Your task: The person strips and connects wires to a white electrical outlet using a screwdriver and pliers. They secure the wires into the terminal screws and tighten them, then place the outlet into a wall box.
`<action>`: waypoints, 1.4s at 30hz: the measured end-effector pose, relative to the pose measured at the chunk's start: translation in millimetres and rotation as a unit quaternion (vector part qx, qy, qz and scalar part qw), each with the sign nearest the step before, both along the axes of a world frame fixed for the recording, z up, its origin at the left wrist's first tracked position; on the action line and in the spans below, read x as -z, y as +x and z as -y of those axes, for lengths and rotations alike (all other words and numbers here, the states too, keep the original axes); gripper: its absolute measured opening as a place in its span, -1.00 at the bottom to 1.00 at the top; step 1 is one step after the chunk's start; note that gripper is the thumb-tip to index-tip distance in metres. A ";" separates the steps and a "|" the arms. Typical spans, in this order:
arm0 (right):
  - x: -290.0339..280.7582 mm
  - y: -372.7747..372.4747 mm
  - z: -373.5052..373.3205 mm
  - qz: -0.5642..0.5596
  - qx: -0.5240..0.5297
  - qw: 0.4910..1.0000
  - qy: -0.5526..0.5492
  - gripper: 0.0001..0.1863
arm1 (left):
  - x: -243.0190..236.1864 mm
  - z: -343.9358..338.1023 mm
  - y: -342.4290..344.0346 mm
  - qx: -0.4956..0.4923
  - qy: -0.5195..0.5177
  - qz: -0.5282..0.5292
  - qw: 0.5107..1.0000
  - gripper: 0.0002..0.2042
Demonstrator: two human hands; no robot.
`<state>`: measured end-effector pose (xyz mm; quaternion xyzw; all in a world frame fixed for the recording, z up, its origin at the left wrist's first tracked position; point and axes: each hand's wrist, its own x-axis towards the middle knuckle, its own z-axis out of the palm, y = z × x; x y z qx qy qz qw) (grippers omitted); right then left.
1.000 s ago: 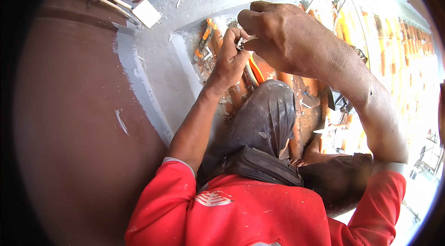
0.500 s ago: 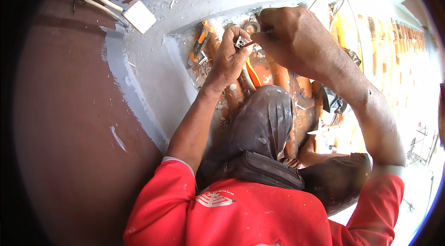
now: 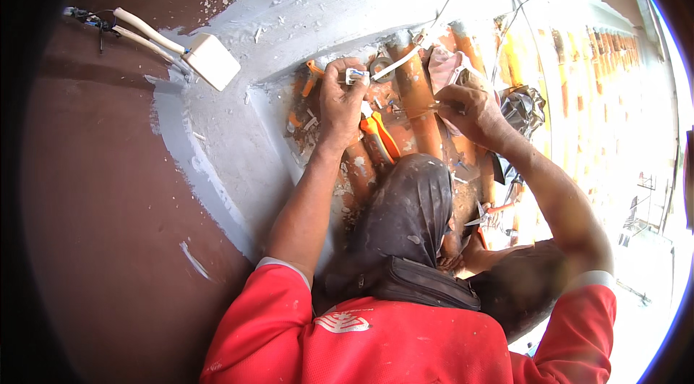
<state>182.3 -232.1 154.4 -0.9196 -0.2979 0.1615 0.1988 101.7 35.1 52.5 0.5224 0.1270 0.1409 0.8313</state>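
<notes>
My left hand [image 3: 341,105] pinches a small white electrical fitting [image 3: 356,77] between thumb and fingers, with a bit of blue showing in its open face. A white cable [image 3: 399,61] runs from beside the fitting up to the right. My right hand [image 3: 473,111] is closed on a thin-shafted tool [image 3: 421,110], like a slim screwdriver, pointing left; its handle is hidden in the fist. Below the left hand lie pliers with orange and grey handles [image 3: 381,137]. Behind the fitting rests a grey roll of tape [image 3: 379,66]. A pinkish cloth [image 3: 444,69] lies beyond my right hand.
A white box [image 3: 211,61] with cables hangs at the wall, left. An orange-handled tool [image 3: 312,77] lies beside the grey ledge [image 3: 238,116]. Scissors [image 3: 480,216] lie right of my knee, black plastic [image 3: 523,111] farther up. Ridged orange tiles [image 3: 419,95] carry scattered debris.
My right hand has drawn back from the fitting, down and to the right, with the thin tool. The left hand has shifted slightly left, still pinching the fitting. The white cable now shows.
</notes>
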 end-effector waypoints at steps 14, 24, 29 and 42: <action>60.5 -26.4 -26.0 0.232 -0.101 0.967 0.035 -0.84 | 5.5 -3.6 -16.6 0.025 0.090 -0.037 0.995 -0.56; -101.9 -131.7 35.6 -0.097 -0.013 0.993 0.061 -0.80 | 15.4 0.9 -23.8 0.011 0.224 -0.058 0.973 -0.56; -150.8 -228.1 88.3 -0.267 -0.127 0.954 0.053 -0.80 | 7.6 -3.9 -27.5 -0.050 0.514 0.000 0.856 -0.55; -108.4 -315.5 119.1 0.203 -0.056 0.969 0.126 -0.67 | -21.5 8.2 -36.1 -0.018 0.638 0.023 0.769 -0.51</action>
